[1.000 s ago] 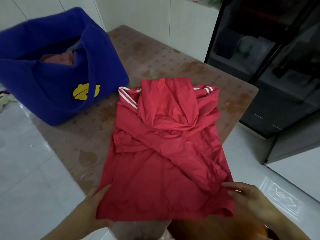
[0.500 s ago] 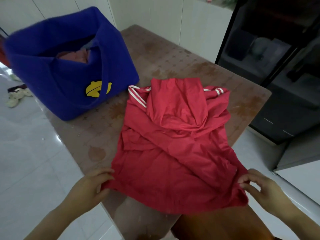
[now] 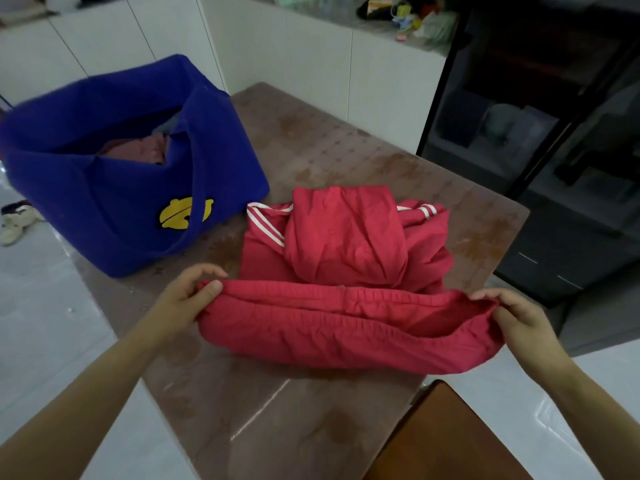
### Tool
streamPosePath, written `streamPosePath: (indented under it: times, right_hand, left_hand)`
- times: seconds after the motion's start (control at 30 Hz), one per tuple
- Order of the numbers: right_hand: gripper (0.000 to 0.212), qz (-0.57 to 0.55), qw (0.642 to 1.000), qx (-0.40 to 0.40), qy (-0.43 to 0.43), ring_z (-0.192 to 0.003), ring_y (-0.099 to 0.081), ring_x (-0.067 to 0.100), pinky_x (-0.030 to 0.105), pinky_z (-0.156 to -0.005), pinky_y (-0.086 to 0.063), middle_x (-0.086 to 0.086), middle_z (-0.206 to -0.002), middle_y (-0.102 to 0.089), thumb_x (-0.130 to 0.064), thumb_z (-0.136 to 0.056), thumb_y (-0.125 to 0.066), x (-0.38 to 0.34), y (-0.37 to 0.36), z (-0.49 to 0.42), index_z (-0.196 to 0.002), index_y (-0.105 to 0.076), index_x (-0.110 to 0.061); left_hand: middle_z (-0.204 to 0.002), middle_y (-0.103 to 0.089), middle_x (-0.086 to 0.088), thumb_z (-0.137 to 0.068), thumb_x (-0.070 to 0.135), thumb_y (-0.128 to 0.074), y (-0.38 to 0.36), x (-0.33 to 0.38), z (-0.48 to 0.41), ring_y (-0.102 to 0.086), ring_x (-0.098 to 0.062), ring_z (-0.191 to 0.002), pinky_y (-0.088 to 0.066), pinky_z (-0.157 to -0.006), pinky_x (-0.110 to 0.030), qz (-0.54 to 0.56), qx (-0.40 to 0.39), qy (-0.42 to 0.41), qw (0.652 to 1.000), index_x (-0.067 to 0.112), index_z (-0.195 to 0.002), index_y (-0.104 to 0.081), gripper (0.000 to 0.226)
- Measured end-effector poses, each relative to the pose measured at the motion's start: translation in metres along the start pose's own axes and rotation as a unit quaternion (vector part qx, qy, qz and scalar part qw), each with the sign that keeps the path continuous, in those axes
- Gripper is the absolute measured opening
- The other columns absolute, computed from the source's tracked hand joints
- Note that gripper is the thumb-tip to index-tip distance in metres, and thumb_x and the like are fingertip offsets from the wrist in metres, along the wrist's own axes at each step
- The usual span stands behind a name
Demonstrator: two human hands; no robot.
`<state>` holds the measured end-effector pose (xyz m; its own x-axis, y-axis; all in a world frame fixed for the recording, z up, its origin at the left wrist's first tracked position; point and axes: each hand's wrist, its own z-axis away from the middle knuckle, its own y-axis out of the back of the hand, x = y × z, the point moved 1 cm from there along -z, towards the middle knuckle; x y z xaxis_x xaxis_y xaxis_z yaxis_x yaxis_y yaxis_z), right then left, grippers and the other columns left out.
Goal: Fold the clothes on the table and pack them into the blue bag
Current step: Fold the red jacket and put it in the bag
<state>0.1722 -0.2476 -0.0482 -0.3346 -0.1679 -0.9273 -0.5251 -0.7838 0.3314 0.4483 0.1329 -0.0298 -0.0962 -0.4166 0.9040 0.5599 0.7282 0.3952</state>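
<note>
A red hooded top [image 3: 346, 271] with white-striped cuffs lies on the brown table [image 3: 277, 410], its hood laid flat over the sleeves at the far end. The hem is lifted and doubled back toward the hood. My left hand [image 3: 188, 299] pinches the hem's left corner, and my right hand [image 3: 516, 313] grips the right corner. The blue bag [image 3: 114, 188], with a yellow patch on its side, stands open at the table's far left, some reddish clothing inside it.
A dark glass-fronted cabinet [image 3: 536, 150] stands right of the table. White cupboards [image 3: 311, 64] run along the back, with clutter on their counter. A brown wooden seat [image 3: 450, 438] is at the table's near right corner. Shoes [image 3: 17, 220] lie on the white floor at left.
Both hands have lifted the hem off the table's near edge and carried it away from me, folding the lower part of the top over itself. The camera view has tilted up.
</note>
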Motion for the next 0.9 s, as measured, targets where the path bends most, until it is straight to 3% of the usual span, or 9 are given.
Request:
streamPosePath:
  times: [0.07, 0.13, 0.3, 0.37, 0.47, 0.6, 0.67, 0.8, 0.9]
  right_hand:
    - [0.017, -0.065, 0.996, -0.052, -0.009, -0.089, -0.066, 0.015, 0.019, -0.076, -0.055, 0.001, -0.098, -0.071, -0.018, -0.088, -0.063, -0.005, 0.003, -0.009, -0.087, -0.074, -0.031]
    - [0.057, -0.049, 0.992, -0.111, -0.019, -0.092, -0.068, 0.014, 0.021, -0.078, -0.055, 0.004, -0.102, -0.071, -0.058, -0.051, -0.084, -0.002, 0.007, -0.02, -0.095, -0.074, -0.024]
    - [0.1, 0.081, 0.973, -0.217, -0.026, -0.117, -0.054, 0.005, 0.03, -0.099, -0.047, -0.012, -0.128, -0.055, -0.062, -0.039, -0.087, 0.006, 0.003, -0.038, -0.128, -0.046, -0.039]
    - [0.091, 0.167, 0.962, -0.217, -0.002, -0.115, -0.052, -0.001, 0.026, -0.097, -0.047, -0.02, -0.126, -0.051, -0.069, -0.044, -0.08, 0.009, 0.001, -0.044, -0.124, -0.043, -0.048]
    - [0.059, 0.227, 0.962, -0.145, 0.035, -0.087, -0.06, -0.004, 0.014, -0.074, -0.047, -0.023, -0.09, -0.065, -0.088, -0.046, -0.06, 0.007, -0.001, -0.052, -0.088, -0.061, -0.047]
    - [0.038, 0.104, 0.99, -0.083, 0.045, -0.071, -0.06, 0.006, 0.022, -0.069, -0.052, -0.005, -0.079, -0.065, -0.066, -0.06, -0.07, 0.002, -0.002, -0.06, -0.076, -0.063, -0.032]
    - [0.028, 0.032, 0.997, -0.056, 0.035, -0.072, -0.06, 0.008, 0.019, -0.066, -0.051, -0.008, -0.073, -0.064, -0.055, -0.065, -0.073, 0.0, 0.001, -0.064, -0.075, -0.061, -0.031]
    - [0.013, -0.09, 0.995, 0.036, 0.014, -0.077, -0.057, 0.015, 0.011, -0.061, -0.05, -0.008, -0.076, -0.062, -0.013, -0.086, -0.064, -0.003, 0.002, -0.08, -0.081, -0.056, -0.021]
    - [0.025, -0.088, 0.989, 0.121, 0.0, -0.077, -0.054, 0.012, 0.011, -0.063, -0.049, -0.004, -0.082, -0.057, -0.004, -0.091, -0.056, -0.008, -0.007, -0.107, -0.082, -0.052, -0.026]
  left_hand:
    - [-0.09, -0.061, 0.003, -0.085, 0.025, -0.064, 0.001, 0.002, -0.011, -0.057, -0.019, -0.084, -0.051, -0.067, -0.035, 0.033, -0.012, 0.021, 0.999, 0.04, -0.079, -0.069, 0.017]
    - [-0.082, -0.066, 0.007, -0.09, 0.01, -0.055, -0.001, 0.002, -0.019, -0.06, -0.016, -0.081, -0.053, -0.063, -0.028, 0.045, -0.019, 0.047, 0.998, 0.039, -0.074, -0.071, 0.037]
    - [-0.096, -0.063, -0.003, -0.09, 0.014, -0.056, -0.004, 0.0, -0.033, -0.06, -0.02, -0.088, -0.051, -0.075, -0.037, 0.071, -0.004, 0.093, 0.993, 0.031, -0.078, -0.072, 0.027]
    - [-0.097, -0.063, -0.005, -0.091, 0.014, -0.055, -0.005, -0.003, -0.039, -0.059, -0.023, -0.092, -0.05, -0.077, -0.038, 0.075, 0.008, 0.105, 0.992, 0.023, -0.086, -0.069, 0.018]
    - [-0.1, -0.064, -0.009, -0.087, 0.018, -0.063, -0.004, -0.006, -0.046, -0.06, -0.025, -0.091, -0.051, -0.074, -0.035, 0.075, -0.01, 0.119, 0.99, 0.017, -0.095, -0.065, 0.009]
    - [-0.101, -0.07, 0.001, -0.038, 0.049, -0.089, 0.005, -0.012, -0.049, -0.068, -0.014, -0.092, -0.056, -0.072, -0.026, 0.028, -0.13, 0.145, 0.981, 0.024, -0.11, -0.062, 0.081]
    - [-0.098, -0.069, 0.003, -0.044, 0.045, -0.087, 0.005, -0.012, -0.05, -0.067, -0.015, -0.092, -0.053, -0.072, -0.024, -0.049, -0.135, 0.139, 0.98, 0.025, -0.107, -0.061, 0.072]
    - [-0.092, -0.065, 0.003, -0.081, 0.025, -0.069, -0.005, 0.003, -0.065, -0.063, -0.021, -0.092, -0.047, -0.069, -0.024, -0.086, 0.037, 0.079, 0.992, 0.022, -0.092, -0.061, 0.013]
    - [-0.102, -0.061, 0.001, -0.091, 0.032, -0.056, -0.022, 0.014, -0.091, -0.056, -0.019, -0.097, -0.044, -0.083, -0.032, -0.145, 0.143, 0.037, 0.978, 0.013, -0.112, -0.06, 0.028]
